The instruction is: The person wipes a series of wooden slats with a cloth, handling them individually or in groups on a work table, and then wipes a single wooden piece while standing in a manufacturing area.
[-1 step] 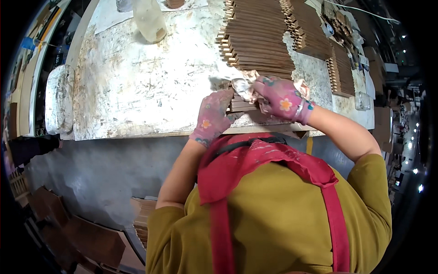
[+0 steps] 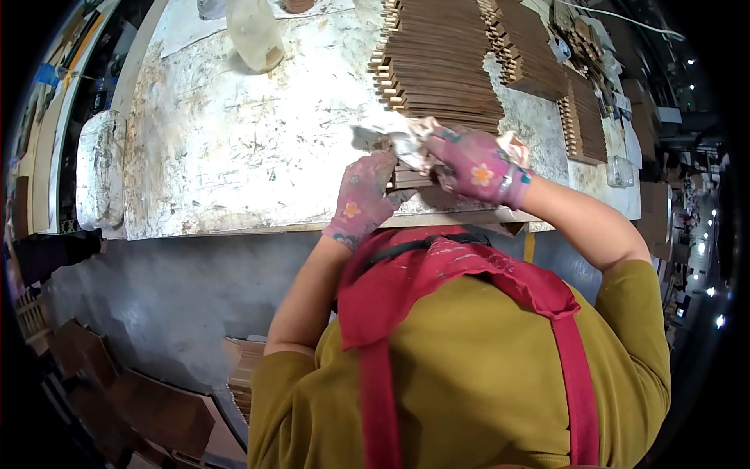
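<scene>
My right hand [image 2: 478, 166], in a pink flowered glove, is closed on a crumpled whitish cloth [image 2: 409, 150]. The cloth lies over dark brown wooden strips [image 2: 409, 180] near the table's front edge, partly covering them. My left hand [image 2: 361, 194], gloved alike, is bent round the left end of these strips, with its thumb along their near side. Just beyond the hands lies a long row of brown wooden strips [image 2: 441, 66], set side by side, with pale dowels sticking out at their left ends.
More doweled strips stand in stacks [image 2: 535, 47] at the far right, with a smaller stack [image 2: 584, 117] nearer. A cloudy plastic bottle [image 2: 254, 39] stands at the back left of the stained white table [image 2: 234, 148]. A paint-smeared white block [image 2: 101, 168] sits at the left edge.
My right hand has slid slightly left with the cloth, whose loose end now reaches farther left. The left hand has hardly moved.
</scene>
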{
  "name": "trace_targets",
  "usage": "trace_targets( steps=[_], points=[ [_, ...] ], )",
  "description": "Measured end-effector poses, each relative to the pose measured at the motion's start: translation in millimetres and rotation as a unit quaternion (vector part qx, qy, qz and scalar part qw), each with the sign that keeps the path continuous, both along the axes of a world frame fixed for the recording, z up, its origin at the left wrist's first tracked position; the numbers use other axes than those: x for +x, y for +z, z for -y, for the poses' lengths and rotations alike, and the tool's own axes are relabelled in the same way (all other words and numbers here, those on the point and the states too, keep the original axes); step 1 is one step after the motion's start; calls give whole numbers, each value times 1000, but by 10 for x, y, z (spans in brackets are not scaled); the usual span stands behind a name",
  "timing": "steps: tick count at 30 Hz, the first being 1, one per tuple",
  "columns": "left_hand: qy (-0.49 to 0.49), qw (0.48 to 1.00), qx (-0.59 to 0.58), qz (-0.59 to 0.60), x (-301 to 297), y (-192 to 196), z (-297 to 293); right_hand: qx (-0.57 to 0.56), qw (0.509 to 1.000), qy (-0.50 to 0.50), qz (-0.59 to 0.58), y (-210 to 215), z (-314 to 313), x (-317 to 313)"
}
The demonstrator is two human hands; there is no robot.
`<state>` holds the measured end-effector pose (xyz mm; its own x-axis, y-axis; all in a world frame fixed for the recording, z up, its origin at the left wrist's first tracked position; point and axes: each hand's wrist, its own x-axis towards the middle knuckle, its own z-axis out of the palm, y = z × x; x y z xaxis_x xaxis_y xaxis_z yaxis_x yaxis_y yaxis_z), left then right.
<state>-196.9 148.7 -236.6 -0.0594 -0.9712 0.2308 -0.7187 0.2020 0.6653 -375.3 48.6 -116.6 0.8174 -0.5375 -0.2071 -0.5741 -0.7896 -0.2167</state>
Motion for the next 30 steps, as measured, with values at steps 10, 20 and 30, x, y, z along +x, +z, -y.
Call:
trace_targets(
  steps=[10, 20, 30],
  points=[
    [-16, 999, -28, -14, 23, -23, -24, -4, 998, -31, 57, -20, -64, 22],
    [-8, 999, -45, 11, 42, -115, -34, 180, 962, -134, 155, 58, 61, -116],
    [-49, 995, 91, -18, 5, 134, 5, 51, 991, 4, 123, -203, -168, 298]
  ],
)
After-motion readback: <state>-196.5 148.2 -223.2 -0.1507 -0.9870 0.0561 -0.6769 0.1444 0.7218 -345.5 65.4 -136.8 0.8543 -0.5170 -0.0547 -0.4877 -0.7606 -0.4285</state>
